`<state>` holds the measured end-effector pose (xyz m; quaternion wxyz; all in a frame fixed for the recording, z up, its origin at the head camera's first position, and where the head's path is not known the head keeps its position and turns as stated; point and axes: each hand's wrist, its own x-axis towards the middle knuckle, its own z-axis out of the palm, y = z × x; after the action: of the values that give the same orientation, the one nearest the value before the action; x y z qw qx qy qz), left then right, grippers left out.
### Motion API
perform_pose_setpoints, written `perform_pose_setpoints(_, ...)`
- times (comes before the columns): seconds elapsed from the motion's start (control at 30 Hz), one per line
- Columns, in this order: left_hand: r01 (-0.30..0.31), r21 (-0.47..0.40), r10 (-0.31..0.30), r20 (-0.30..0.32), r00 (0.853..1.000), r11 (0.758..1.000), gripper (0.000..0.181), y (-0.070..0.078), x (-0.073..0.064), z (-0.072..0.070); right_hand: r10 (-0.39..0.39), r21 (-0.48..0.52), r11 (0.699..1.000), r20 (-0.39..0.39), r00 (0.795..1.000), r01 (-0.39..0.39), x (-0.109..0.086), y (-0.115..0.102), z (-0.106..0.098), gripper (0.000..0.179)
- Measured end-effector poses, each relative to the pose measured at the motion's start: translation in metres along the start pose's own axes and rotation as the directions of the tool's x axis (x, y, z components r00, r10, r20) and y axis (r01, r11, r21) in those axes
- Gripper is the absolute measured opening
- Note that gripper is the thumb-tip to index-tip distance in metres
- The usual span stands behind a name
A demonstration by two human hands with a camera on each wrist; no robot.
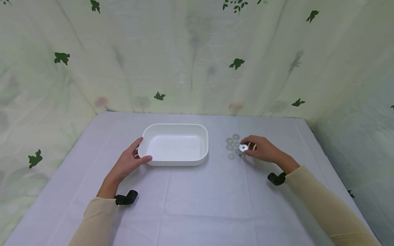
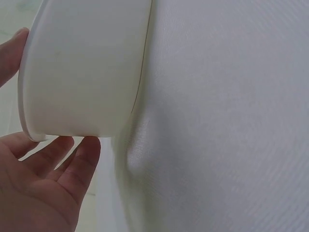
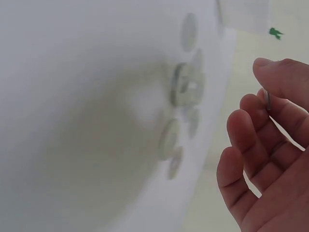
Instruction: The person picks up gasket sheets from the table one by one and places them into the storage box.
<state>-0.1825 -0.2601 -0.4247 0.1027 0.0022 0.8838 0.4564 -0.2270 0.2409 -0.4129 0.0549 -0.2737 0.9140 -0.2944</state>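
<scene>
A white oblong plastic tub (image 1: pixel 173 147) with rounded corners stands on the table, nothing visible inside it. My left hand (image 1: pixel 127 163) grips its left end, thumb at the front rim and fingers along the side wall. In the left wrist view, fingertips (image 2: pixel 89 145) touch the wall of the tub (image 2: pixel 87 67). My right hand (image 1: pixel 261 148) pinches a shiny metal washer (image 1: pixel 243 147) between thumb and fingers. That washer (image 3: pixel 268 100) shows edge-on in the right wrist view. Several flat washers (image 1: pixel 230 147) lie in a loose group just left of this hand, some overlapping.
A white cloth (image 1: pixel 197 205) covers the table. Behind the table hangs a pale curtain (image 1: pixel 191 68) with green leaf shapes, which also runs along both sides. Black wrist cameras (image 1: pixel 126 197) sit on both wrists. Bare cloth lies between the tub and the washers.
</scene>
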Motion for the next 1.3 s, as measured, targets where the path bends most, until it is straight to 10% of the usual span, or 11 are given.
perform_pose_setpoints(0.77, -0.032, -0.016, 0.032, 0.016, 0.999, 0.999, 0.099, 0.006, 0.006, -0.003, -0.033, 0.044, 0.999, 0.013, 0.999, 0.032, 0.080, -0.064, -0.019, 0.037)
perform_pose_setpoints(1.3, -0.037, -0.012, 0.037, 0.008, 0.999, 0.999, 0.099, -0.006, 0.001, -0.001, -0.064, 0.158, 0.986, 0.097, 0.993, 0.048, 0.134, -0.112, 0.014, 0.037)
